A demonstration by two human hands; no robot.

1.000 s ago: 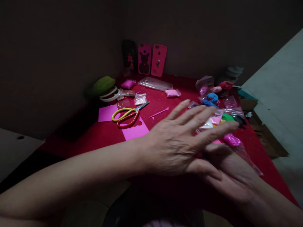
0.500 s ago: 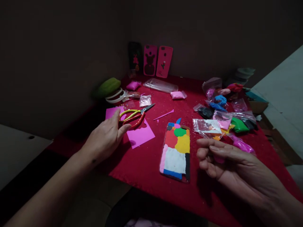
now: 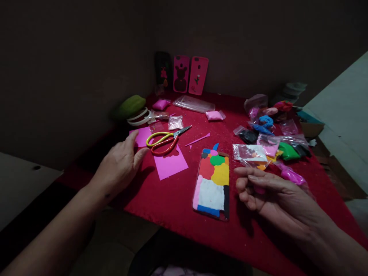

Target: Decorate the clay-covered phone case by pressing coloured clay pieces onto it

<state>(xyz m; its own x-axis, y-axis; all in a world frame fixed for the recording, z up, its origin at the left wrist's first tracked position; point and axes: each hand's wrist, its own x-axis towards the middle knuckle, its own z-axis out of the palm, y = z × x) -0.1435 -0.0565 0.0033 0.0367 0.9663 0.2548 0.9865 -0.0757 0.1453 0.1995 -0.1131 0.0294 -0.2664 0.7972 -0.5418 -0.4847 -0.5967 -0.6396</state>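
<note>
My left hand (image 3: pixel 120 163) is open over the left side of the table, fingers apart and nothing in them. Just beyond its fingertips, scissors (image 3: pixel 176 134) with one yellow and one red handle lie across a cut pink sheet (image 3: pixel 169 166). A phone case (image 3: pixel 211 193) covered with patches of coloured clay lies flat in front of me, between the hands. To its right, my right hand (image 3: pixel 270 195) is curled, palm up, around a small pink piece of clay (image 3: pixel 259 189), mostly hidden by the fingers. A thin pink stick tool (image 3: pixel 198 139) rests beyond the case.
Bags of coloured clay (image 3: pixel 290 151) crowd the right side of the red-covered table (image 3: pixel 172 203). A clear phone case (image 3: pixel 194 103) lies at the back. Decorated cases (image 3: pixel 198 76) lean against the wall. White rings (image 3: pixel 139 117) and a green fruit-like object (image 3: pixel 130 105) sit at left.
My left hand has let go of the scissors and drawn back toward the left, leaving them on the pink sheet. My right hand stays curled around the pink clay, barely shifted.
</note>
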